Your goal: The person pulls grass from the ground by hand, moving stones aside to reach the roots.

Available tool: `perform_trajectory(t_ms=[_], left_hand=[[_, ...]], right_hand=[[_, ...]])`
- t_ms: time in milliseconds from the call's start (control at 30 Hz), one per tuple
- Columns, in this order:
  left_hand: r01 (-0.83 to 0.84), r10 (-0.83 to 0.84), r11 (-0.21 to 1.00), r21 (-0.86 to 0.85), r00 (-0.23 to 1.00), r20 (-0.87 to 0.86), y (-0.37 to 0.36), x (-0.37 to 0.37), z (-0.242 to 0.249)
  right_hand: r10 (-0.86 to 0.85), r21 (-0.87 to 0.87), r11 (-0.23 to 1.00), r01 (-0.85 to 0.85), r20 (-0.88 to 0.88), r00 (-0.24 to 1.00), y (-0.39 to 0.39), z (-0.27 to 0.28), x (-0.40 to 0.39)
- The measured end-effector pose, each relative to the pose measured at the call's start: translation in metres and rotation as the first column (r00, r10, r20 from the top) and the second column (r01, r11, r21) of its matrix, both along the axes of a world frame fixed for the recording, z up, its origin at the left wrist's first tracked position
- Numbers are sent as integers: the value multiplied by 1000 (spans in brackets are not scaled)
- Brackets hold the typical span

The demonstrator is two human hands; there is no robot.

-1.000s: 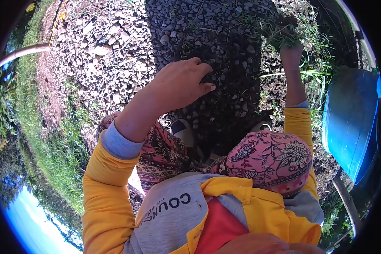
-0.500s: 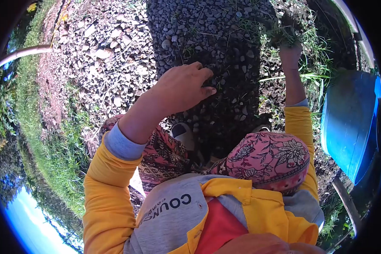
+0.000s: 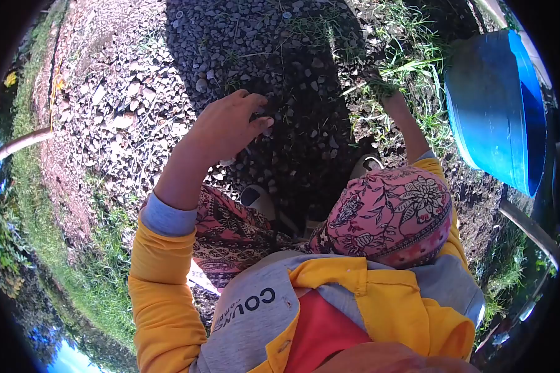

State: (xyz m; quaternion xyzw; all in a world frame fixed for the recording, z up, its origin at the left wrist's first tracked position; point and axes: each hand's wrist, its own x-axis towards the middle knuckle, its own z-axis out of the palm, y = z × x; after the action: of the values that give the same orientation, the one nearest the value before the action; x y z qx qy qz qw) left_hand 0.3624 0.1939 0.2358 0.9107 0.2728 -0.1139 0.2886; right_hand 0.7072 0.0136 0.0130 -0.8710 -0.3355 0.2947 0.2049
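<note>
My left hand (image 3: 233,124) hovers above the shaded gravel (image 3: 292,81). Its fingers bend loosely and the thumb stands apart from them, with nothing seen between. On the other side, my right hand (image 3: 395,104) is closed around a small tuft of green weeds (image 3: 379,88) at the grassy edge of the gravel. Its fingertips are partly hidden by leaves and shadow. Growing grass (image 3: 417,68) surrounds that hand.
A blue plastic container (image 3: 488,99) lies at the right, beyond the grass. Below it is a wooden stick (image 3: 529,230). A curved pale pole (image 3: 18,149) shows at the left, near a grass strip (image 3: 28,186). My patterned knees are bent below my hands.
My right hand has drawn back nearer my knee with the weeds in it. My left hand stays loosely bent over the gravel. The whole view has shifted, moving the blue container up and left.
</note>
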Motion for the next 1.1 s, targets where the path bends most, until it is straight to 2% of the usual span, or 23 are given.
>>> perform_trajectory(t_ms=[67, 167, 233, 300, 400, 500, 533, 600, 633, 667, 700, 733, 767, 800, 833, 867, 900, 967, 1033, 1067, 1100], left_hand=[[14, -14, 1000, -25, 1000, -3, -2, 2, 6], [-12, 11, 997, -74, 1000, -17, -5, 3, 16], [-38, 35, 995, -97, 999, -27, -7, 1, 16], [-59, 52, 994, -97, 996, -70, -9, -1, 14], [-63, 50, 991, -116, 992, -112, -9, -4, 1], [-31, 21, 996, -82, 992, -121, -14, 6, 4], [-33, 23, 997, -76, 991, -128, -16, 12, 6], [-63, 55, 994, -87, 994, -90, -14, 13, 1], [-74, 67, 993, -91, 995, -74, -14, 15, 1], [-145, 133, 983, -113, 985, -107, -17, 20, 7], [-143, 136, 987, -79, 987, -90, -19, 22, 8], [-141, 138, 989, -41, 988, -73, -20, 21, 9], [-140, 140, 990, -2, 989, -54, -20, 19, 9], [-123, 129, 988, 97, 990, -62, -19, 16, 9], [-108, 115, 987, 121, 992, -53, -20, 17, 14], [-95, 103, 985, 144, 994, -45, -22, 17, 21], [-85, 93, 982, 166, 995, -39, -23, 16, 28], [-111, 127, 968, 225, 990, -55, -20, 10, 39], [-208, 222, 960, 189, 974, -53, -25, 5, 52], [-121, 139, 954, 275, 989, -49, -22, -3, 57], [-151, 172, 954, 258, 983, -62, -20, -12, 59]], right_hand=[[-95, -27, 995, 95, -21, 995, -93, -19, 28], [-266, -179, 943, 281, 102, 959, -247, 23, 34], [-370, -308, 851, 426, 225, 902, -367, 62, 24], [-462, -417, 698, 582, 358, 811, -487, 109, 3], [-545, -514, 357, 780, 563, 620, -642, 187, -36], [-529, -503, 74, 861, 712, 462, -732, 241, -57], [-518, -492, 40, 870, 734, 439, -738, 246, -56], [-503, -480, 138, 867, 719, 478, -726, 222, -39], [-508, -471, 266, 841, 673, 538, -692, 193, -31], [-251, -385, 587, 712, 749, 613, -724, 100, -17], [-422, -251, 691, 678, 622, 660, -610, 94, -29], [-291, -271, 799, 536, 606, 740, -511, 89, -40], [-321, -192, 878, 439, 445, 836, -445, 76, -47], [-306, -70, 931, 358, 387, 870, -392, 61, -60], [-245, 25, 968, 251, 329, 912, -349, 48, -69], [-94, 119, 992, 44, 456, 885, -319, 33, -78], [-142, 230, 970, 73, 297, 944, -287, 40, -84], [-168, 284, 954, 95, 244, 955, -251, 31, -84], [-184, 277, 955, 108, 265, 947, -232, 10, -72], [-224, 279, 949, 150, 255, 941, -224, 8, -64], [-259, 279, 942, 188, 248, 934, -215, 5, -55]])
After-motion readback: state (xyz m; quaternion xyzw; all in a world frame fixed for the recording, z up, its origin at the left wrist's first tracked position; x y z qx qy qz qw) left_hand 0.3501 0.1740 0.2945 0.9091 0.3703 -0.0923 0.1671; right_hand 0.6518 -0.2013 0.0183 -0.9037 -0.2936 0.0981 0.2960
